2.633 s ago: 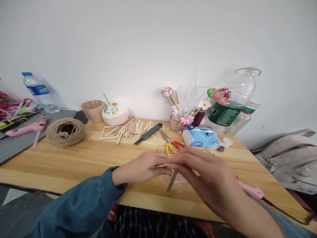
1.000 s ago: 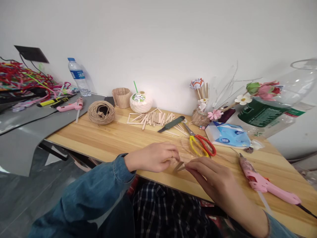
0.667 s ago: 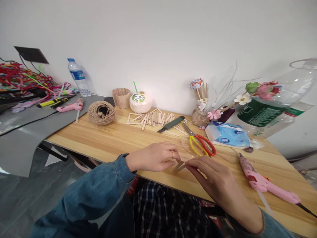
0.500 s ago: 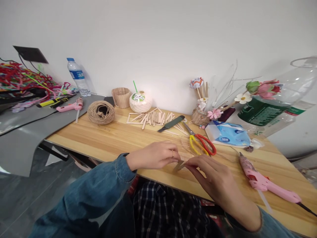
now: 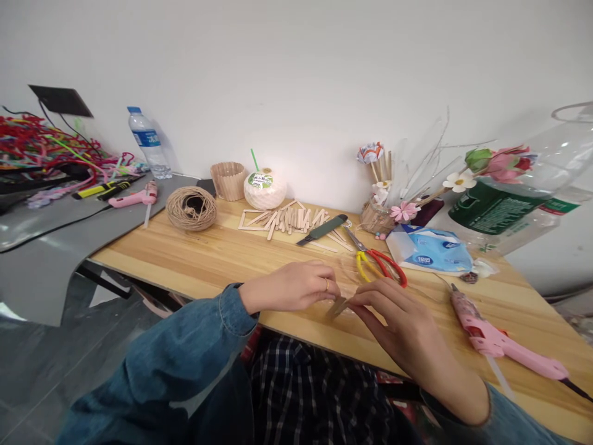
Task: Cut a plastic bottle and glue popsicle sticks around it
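Both hands meet close to the table's front edge around small wooden craft sticks [image 5: 340,306]. My left hand [image 5: 296,287], wearing a ring, pinches the sticks from the left, its fingertips partly hidden. Thumb and forefinger of my right hand [image 5: 399,321] close on their right end. The sticks seem to lie together at a slight angle; whether they are joined I cannot tell. Just beyond the hands rest scissors [image 5: 377,262] with red and yellow handles. A green utility knife [image 5: 322,230] lies beside a pile of short craft sticks [image 5: 296,219].
A pink glue gun [image 5: 504,346] lies at right, its cord running off the edge. Behind stand a twine ball [image 5: 191,209], a stick cup [image 5: 229,181], a coconut [image 5: 264,188] and a flower pot [image 5: 374,216]. A tissue pack [image 5: 430,250] and large bottle [image 5: 498,204] sit right.
The whole view has shifted slightly, moving the scene a little to the right. Both hands keep their hold on the craft sticks, with hardly any change in pose.
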A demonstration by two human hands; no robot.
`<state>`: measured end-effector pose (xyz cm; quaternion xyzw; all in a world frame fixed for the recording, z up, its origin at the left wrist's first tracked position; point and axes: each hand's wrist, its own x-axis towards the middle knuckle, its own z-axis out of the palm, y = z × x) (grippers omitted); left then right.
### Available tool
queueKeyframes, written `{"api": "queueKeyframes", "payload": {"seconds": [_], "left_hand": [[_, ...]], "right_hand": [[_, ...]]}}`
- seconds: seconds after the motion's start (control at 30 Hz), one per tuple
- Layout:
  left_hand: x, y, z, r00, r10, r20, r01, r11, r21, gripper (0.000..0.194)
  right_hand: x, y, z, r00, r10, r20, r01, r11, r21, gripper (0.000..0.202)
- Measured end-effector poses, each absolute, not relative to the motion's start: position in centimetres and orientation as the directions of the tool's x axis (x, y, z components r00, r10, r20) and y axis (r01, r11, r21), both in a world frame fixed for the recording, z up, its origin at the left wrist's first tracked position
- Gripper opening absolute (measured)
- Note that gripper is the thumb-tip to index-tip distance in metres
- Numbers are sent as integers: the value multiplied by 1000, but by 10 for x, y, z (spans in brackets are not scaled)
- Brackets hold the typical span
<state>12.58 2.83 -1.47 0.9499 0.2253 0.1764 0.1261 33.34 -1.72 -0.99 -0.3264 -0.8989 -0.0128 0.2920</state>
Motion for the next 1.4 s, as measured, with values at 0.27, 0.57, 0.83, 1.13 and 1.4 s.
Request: {"api": "queueKeyframes", "payload": {"seconds": [0.27,0.57,0.83,1.13,1.4], "left_hand": [[124,31,-15,858,425,289,358,-898,256,32],[125,31,-16,860,422,288,346,-896,278,29],[125,34,-15,872,394,291,320,-908,270,29],[126,35,-17,870,390,303,310,-909,280,27],[125,34,-17,864,405,298,318,-899,301,27]], "right_hand": [[333,-17,-13,-615,575,539,592,789,-165,6],[331,-15,-13,-606,600,522,625,765,-155,7],[331,-14,-6,-649,593,477,629,771,-102,12],[330,-11,-3,-661,597,456,633,769,-88,15],[330,-10,-4,-666,616,421,648,757,-82,3]]}}
